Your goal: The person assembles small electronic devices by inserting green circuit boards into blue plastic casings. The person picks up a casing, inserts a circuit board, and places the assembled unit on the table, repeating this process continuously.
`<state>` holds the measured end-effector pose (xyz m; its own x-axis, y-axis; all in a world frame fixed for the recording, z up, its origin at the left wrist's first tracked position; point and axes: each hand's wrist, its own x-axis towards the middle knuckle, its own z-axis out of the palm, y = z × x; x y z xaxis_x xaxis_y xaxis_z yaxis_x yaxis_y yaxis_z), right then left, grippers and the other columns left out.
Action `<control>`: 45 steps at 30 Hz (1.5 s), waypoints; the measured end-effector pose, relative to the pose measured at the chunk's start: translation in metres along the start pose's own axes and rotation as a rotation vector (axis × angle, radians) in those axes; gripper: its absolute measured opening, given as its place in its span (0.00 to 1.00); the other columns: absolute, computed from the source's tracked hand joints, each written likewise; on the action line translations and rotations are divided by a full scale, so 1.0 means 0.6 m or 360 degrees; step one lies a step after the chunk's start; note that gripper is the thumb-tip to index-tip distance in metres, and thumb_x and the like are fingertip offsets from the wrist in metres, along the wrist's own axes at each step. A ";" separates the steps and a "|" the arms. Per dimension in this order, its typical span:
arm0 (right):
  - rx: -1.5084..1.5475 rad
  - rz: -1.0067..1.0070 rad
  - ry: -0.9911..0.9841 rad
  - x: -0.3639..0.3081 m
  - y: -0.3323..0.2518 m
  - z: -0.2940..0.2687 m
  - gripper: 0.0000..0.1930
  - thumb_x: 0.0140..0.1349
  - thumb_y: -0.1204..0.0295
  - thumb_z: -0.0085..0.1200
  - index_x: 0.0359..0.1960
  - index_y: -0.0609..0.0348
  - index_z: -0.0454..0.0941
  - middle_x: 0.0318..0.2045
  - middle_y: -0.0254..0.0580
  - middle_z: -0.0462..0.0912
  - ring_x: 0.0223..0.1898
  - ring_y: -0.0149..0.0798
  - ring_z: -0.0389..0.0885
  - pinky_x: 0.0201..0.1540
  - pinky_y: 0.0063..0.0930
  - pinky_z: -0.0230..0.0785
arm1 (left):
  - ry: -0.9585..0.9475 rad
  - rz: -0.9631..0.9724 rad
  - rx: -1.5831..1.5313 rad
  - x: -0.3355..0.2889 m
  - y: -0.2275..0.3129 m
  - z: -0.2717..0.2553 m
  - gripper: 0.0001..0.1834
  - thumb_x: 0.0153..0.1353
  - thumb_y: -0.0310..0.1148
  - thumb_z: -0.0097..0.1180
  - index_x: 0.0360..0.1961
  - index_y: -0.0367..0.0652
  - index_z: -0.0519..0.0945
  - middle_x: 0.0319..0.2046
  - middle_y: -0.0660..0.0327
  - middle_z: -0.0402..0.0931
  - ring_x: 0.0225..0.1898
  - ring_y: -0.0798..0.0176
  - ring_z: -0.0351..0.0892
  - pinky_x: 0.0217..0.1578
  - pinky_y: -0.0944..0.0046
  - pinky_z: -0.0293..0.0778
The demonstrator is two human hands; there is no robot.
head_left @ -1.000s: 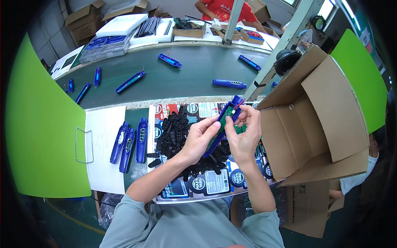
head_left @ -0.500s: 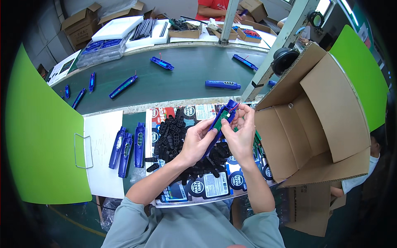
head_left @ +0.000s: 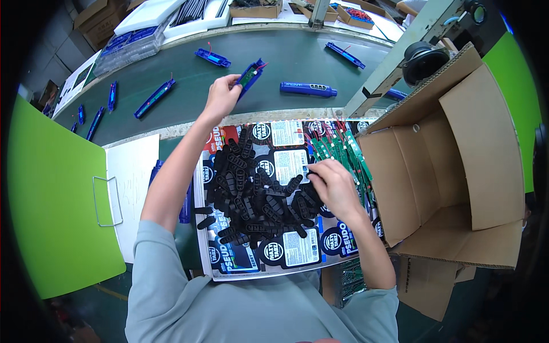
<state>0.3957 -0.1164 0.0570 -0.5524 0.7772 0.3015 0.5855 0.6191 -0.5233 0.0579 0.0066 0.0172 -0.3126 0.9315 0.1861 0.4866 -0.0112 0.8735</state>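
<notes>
My left hand (head_left: 223, 98) reaches out over the green conveyor belt, its fingers closed on a blue plastic housing (head_left: 247, 86). A green circuit board with a red wire lies inside that open housing, which is held tilted. Above the right part of the work board, my right hand (head_left: 338, 187) is closed in a pinch. A small black piece (head_left: 311, 173) shows at its fingertips, mostly hidden. Beside it spreads a heap of black ridged button strips (head_left: 246, 200). Green circuit boards with red wires (head_left: 343, 151) lie beyond the right hand, near the cardboard box.
Several blue housings, such as one closed one (head_left: 309, 89), lie on the belt (head_left: 189, 108). A large open cardboard box (head_left: 426, 171) stands at the right, next to a metal post (head_left: 380, 86). More blue housings sit partly hidden behind my left forearm. A green panel (head_left: 63, 200) rises at the left.
My left hand has carried the housing forward and left, out over the belt. The right hand has let go of it and moved down to the black heap's right edge. The view has shifted.
</notes>
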 end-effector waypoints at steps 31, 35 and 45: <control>0.0117 -0.0176 -0.0046 0.017 -0.008 0.009 0.09 0.57 0.83 0.54 0.40 0.62 0.78 0.34 0.50 0.79 0.38 0.54 0.80 0.44 0.46 0.72 | -0.0343 0.0712 0.0470 0.042 0.050 0.169 0.20 0.66 0.32 0.58 0.57 0.37 0.79 0.43 0.49 0.79 0.45 0.47 0.80 0.50 0.54 0.76; 0.0489 0.0191 -0.0035 0.014 -0.001 -0.008 0.11 0.62 0.83 0.56 0.47 0.66 0.79 0.34 0.48 0.82 0.34 0.38 0.84 0.39 0.29 0.76 | -0.0594 0.0038 -0.0602 -0.043 0.107 0.100 0.21 0.75 0.35 0.50 0.59 0.30 0.76 0.38 0.55 0.80 0.35 0.66 0.81 0.38 0.65 0.77; 0.1446 0.0574 0.0041 0.013 -0.013 -0.036 0.09 0.66 0.82 0.53 0.46 0.68 0.78 0.34 0.36 0.83 0.34 0.24 0.81 0.40 0.19 0.73 | -0.0717 -0.0233 -0.1315 -0.263 0.163 0.043 0.20 0.70 0.23 0.55 0.61 0.27 0.74 0.44 0.57 0.82 0.41 0.68 0.83 0.47 0.66 0.80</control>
<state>0.3998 -0.1130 0.0810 -0.4107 0.9116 0.0146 0.0304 0.0297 -0.9991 0.1760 -0.1322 0.0615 0.1030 0.9946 0.0095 -0.3172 0.0238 0.9481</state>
